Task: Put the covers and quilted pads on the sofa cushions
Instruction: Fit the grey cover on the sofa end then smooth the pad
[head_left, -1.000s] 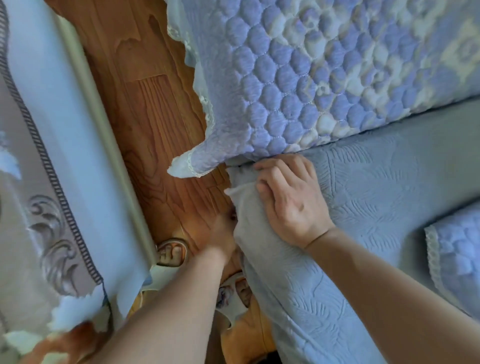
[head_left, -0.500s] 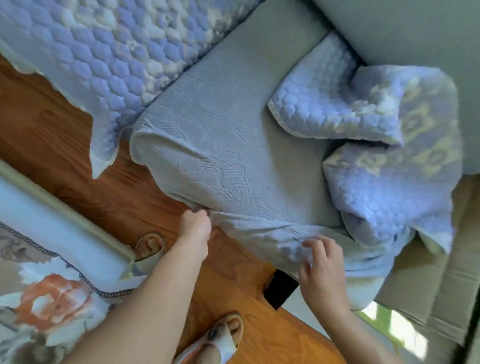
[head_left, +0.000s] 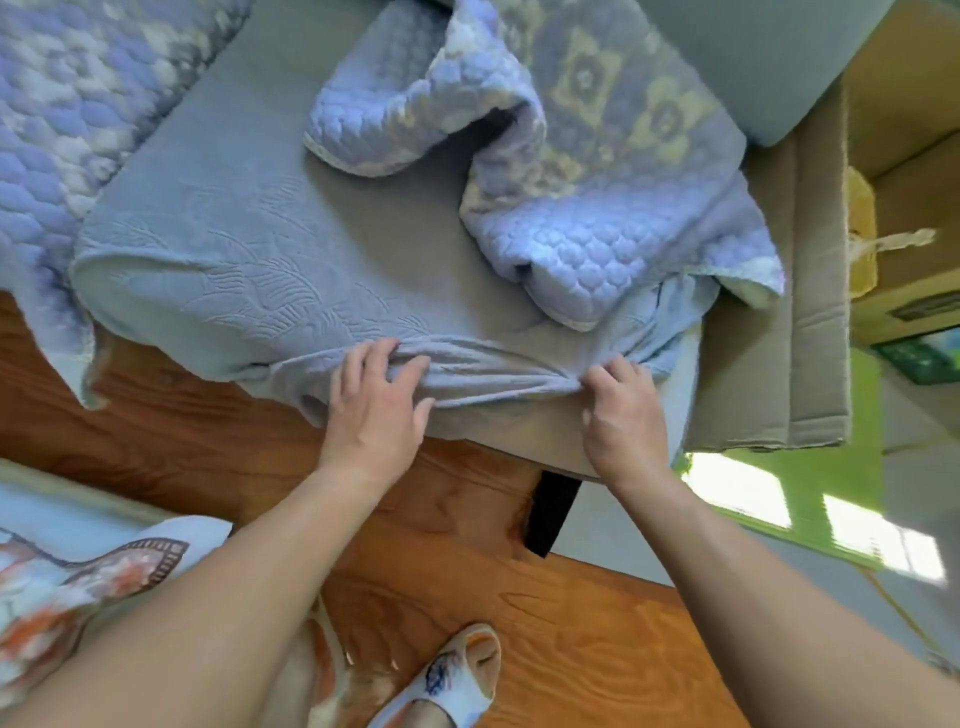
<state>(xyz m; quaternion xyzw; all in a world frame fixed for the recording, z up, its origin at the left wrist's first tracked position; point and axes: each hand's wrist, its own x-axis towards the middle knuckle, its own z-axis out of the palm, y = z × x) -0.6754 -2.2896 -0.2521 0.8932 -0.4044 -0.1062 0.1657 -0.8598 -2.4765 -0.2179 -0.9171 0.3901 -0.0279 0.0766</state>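
Observation:
A grey-blue embossed cover lies over the sofa seat cushion, its front edge bunched into folds. My left hand holds those folds at the cushion's front edge, fingers curled into the cloth. My right hand pinches the same bunched edge further right. A crumpled blue quilted pad lies on the cushion behind my hands. Another quilted pad covers the neighbouring cushion at the left and hangs over its front.
The sofa's grey armrest stands at the right, and a black sofa leg shows below the cushion. Wooden floor lies underneath. My slippered foot is at the bottom, a floral rug at the lower left.
The view swung right along the sofa. Both hands rose from under the cushion's front onto the cover's bunched front edge, the left one now gripping its folds.

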